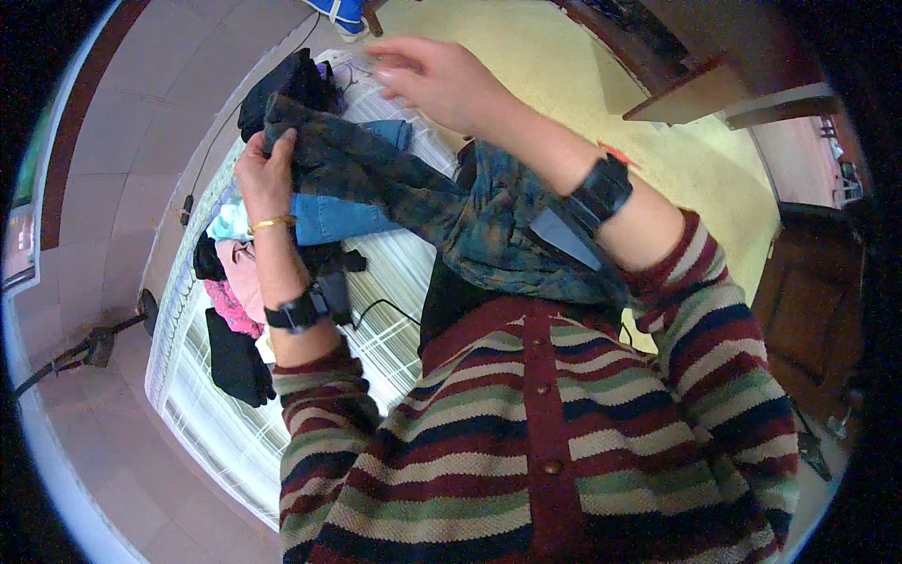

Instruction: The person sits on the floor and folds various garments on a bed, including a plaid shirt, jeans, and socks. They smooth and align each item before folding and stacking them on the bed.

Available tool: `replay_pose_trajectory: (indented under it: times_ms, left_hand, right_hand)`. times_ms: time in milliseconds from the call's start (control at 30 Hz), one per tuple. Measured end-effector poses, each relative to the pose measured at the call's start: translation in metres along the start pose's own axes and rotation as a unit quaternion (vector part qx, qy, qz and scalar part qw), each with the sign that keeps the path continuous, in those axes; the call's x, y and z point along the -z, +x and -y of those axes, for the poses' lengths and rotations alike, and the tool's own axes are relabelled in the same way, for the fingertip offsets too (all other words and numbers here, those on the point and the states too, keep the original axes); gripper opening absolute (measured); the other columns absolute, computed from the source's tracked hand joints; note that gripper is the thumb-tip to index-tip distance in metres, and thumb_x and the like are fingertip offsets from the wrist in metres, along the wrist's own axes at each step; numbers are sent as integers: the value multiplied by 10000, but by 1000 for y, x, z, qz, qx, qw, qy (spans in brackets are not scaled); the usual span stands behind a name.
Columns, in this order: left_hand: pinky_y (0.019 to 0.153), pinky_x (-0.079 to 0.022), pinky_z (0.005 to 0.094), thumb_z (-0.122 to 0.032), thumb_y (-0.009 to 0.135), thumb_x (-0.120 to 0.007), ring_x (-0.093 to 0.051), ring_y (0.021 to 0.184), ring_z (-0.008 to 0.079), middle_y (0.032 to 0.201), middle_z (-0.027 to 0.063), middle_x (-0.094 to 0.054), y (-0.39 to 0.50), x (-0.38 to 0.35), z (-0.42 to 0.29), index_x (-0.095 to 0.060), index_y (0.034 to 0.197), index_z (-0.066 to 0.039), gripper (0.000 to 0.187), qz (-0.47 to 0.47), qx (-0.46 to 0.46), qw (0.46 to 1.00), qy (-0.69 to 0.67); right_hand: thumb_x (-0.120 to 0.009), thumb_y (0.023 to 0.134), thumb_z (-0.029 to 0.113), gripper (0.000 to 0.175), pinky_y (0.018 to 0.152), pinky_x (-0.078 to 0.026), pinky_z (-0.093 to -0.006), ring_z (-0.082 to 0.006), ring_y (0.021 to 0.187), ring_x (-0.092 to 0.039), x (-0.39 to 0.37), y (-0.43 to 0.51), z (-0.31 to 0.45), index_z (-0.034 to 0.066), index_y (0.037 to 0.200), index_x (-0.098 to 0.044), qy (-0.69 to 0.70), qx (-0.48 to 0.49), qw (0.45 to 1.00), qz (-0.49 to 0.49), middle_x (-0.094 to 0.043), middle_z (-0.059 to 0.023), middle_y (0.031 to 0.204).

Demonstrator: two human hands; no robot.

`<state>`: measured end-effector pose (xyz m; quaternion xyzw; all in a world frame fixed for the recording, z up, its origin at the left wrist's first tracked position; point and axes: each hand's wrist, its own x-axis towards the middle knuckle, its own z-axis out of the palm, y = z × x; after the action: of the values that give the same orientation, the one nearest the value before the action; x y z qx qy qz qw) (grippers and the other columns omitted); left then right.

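Observation:
My left hand [265, 169] pinches the end of a long narrow part, a sleeve or leg, of a dark plaid garment [402, 187]. The rest of that garment is bunched against my lap, partly hidden behind my right forearm. Above the stretched cloth hovers my right hand [440, 81], its fingers bent and a little blurred, with nothing visible in them. Folded blue denim [338, 218] lies beneath the plaid cloth. Just beyond my left hand sits a black garment pile [282, 88].
Pink clothing [239, 275] and a folded black garment [236, 359] lie on the striped bedspread [394, 352] at left. A tiled wall [106, 211] borders the bed. To the right are a yellow floor [564, 84] and a dark wooden cabinet [803, 303].

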<state>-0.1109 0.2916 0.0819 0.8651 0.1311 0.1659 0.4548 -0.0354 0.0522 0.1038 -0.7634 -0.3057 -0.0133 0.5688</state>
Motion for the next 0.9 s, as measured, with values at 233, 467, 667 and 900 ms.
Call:
replay_pose_trajectory:
  times_ms: [233,467,667,900]
  left_hand:
    - [593,-465,320,-435,767,-703,-559,603,199,753,59,-633,21,0,158,-647,882,40,493,-22,199,974,107]
    - [447,-442,336,-251,853,-602,-597,631,224,843,84,-637,12,-15,212,-622,974,-41,243,25,439,866,-239]
    - [464,-450,313,-179,812,-581,-594,620,215,788,75,-643,18,7,221,-642,903,-8,202,-1,333,939,-80]
    - [647,-465,414,-227,744,-582,-594,787,348,826,189,-617,15,34,242,-638,833,-15,237,67,247,944,209]
  right_hand:
    - [-581,837,324,538,941,-412,-439,-352,1184,-442,1,-159,-71,39,1275,-452,-333,-24,910,245,-471,-178,1277]
    - [-608,811,347,413,920,-401,-458,-321,1167,-455,-8,-165,-100,63,1109,-582,-308,-67,925,214,-536,-128,1187]
    - [-667,754,292,241,823,-425,-456,-310,1023,-516,-15,-158,-99,101,894,-623,-288,-67,927,231,-587,-95,982]
    - [-654,739,150,135,780,-450,-401,-307,896,-561,-13,-156,-112,62,831,-608,-134,-104,978,120,-617,-103,875]
